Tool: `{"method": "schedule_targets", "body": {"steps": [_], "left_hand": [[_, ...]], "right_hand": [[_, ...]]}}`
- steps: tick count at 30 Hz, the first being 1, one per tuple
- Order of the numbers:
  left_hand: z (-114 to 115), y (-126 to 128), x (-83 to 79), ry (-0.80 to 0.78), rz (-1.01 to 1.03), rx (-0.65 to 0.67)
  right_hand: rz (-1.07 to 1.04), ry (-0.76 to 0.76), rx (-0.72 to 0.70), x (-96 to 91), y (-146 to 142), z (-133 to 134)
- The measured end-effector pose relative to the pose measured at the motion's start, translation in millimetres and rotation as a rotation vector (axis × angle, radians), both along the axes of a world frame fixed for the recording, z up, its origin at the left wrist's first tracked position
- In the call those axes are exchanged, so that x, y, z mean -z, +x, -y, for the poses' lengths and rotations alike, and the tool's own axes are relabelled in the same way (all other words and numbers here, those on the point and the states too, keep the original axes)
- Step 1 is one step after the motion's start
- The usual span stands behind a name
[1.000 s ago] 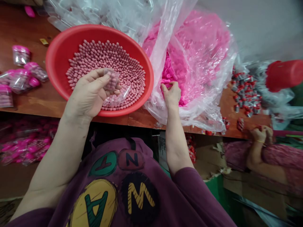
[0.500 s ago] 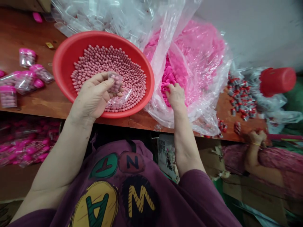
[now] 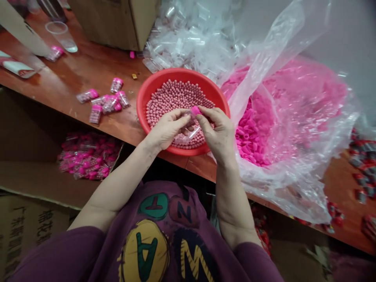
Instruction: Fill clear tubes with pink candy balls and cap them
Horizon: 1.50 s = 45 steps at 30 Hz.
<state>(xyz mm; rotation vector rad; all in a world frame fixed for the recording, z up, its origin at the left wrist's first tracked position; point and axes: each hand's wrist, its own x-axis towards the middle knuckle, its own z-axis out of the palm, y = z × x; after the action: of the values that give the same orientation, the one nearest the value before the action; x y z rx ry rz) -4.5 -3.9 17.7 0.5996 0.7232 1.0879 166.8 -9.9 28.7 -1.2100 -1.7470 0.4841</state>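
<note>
Over the red basin of small pink balls, my two hands meet. My left hand is closed around a small clear plastic container, partly hidden by its fingers. Between thumb and fingers, my right hand pinches a bright pink cap at the container's top. Whether the cap is seated, I cannot tell. Another clear container shows just below the fingers, above the balls. To the right, a clear plastic bag stands open with many loose pink caps inside.
Several filled, pink-capped containers lie on the wooden table at left. Behind the basin are a cardboard box and a heap of clear containers. Below the table edge, a carton holds more capped containers. Red-and-grey pieces lie far right.
My right hand has come out of the bag with a pink cap and moved left to the container in my left hand. The view has swung left.
</note>
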Motion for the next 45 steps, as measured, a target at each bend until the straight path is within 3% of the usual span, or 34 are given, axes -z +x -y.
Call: {"method": "schedule_targets", "body": {"steps": [5, 11, 15, 19, 22, 26, 28, 35, 41, 45], "left_hand": [[-0.9, 0.2, 5.7, 0.044, 0.004, 0.019], [-0.2, -0.6, -0.8, -0.007, -0.026, -0.01], [2.5, 1.5, -3.2, -0.049, -0.045, -0.082], [2.8, 2.6, -2.1, -0.02, -0.042, -0.115], [1.3, 2.0, -2.0, 0.033, -0.034, -0.094], [0.7, 1.6, -1.5, 0.068, -0.046, -0.09], [1.6, 2.1, -1.2, 0.09, -0.058, -0.095], [3.5, 5.2, -4.2, 0.075, -0.111, -0.145], [4.1, 7.0, -6.7, 0.019, -0.159, -0.154], [3.2, 6.8, -3.9, 0.023, -0.126, -0.121]], "right_hand": [[0.105, 0.074, 0.036, 3.8, 0.6, -0.5], [0.236, 0.101, 0.059, 8.7, -8.5, 3.0], [0.253, 0.131, 0.005, 13.2, -14.6, 7.1], [0.238, 0.065, -0.079, 9.7, -5.7, 7.9], [0.18, -0.027, -0.109, 10.3, 7.0, 3.4], [-0.082, -0.09, 0.011, 24.5, 11.6, -5.8], [-0.111, -0.078, 0.036, 30.1, 7.3, -6.2], [0.301, 0.059, -0.121, 23.2, -6.2, 11.9], [0.364, 0.147, 0.059, 47.6, -23.1, 5.2], [0.412, 0.207, 0.098, 53.6, -26.8, 2.4]]}}
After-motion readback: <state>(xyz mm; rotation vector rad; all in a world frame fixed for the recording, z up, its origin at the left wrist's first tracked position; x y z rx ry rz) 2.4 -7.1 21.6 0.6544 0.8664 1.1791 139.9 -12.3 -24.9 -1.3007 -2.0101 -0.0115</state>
